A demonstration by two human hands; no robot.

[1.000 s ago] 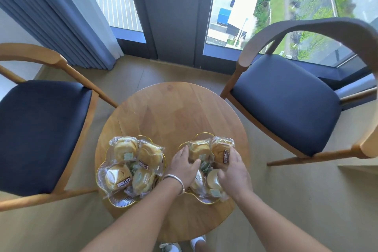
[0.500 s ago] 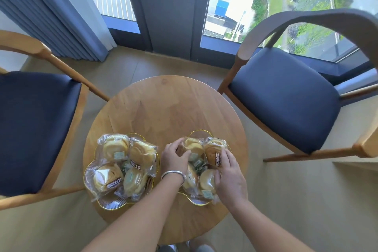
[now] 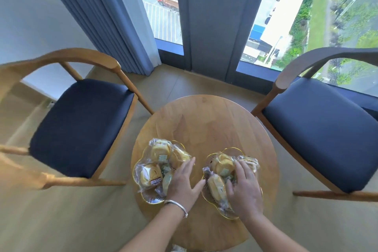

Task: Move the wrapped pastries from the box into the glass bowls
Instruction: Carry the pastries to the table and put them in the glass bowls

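Note:
Two gold-rimmed glass bowls stand on a round wooden table (image 3: 206, 120). The left bowl (image 3: 152, 200) holds several wrapped pastries (image 3: 150, 175). The right bowl (image 3: 230, 151) holds several more wrapped pastries (image 3: 223, 164). My left hand (image 3: 182, 183), with a silver bracelet on the wrist, lies open with spread fingers over the right side of the left bowl's pastries. My right hand (image 3: 244, 189) rests with fingers apart on the pastries in the right bowl. No box is in view.
Two wooden armchairs with dark blue seats flank the table, one at the left (image 3: 81, 127), one at the right (image 3: 319, 139). Behind the table are floor-to-ceiling windows and blue curtains (image 3: 114, 16). The floor is light wood.
My left hand has moved from the right bowl over to the left bowl's pastries. My right hand stays on the right bowl. The camera has tilted up and turned left.

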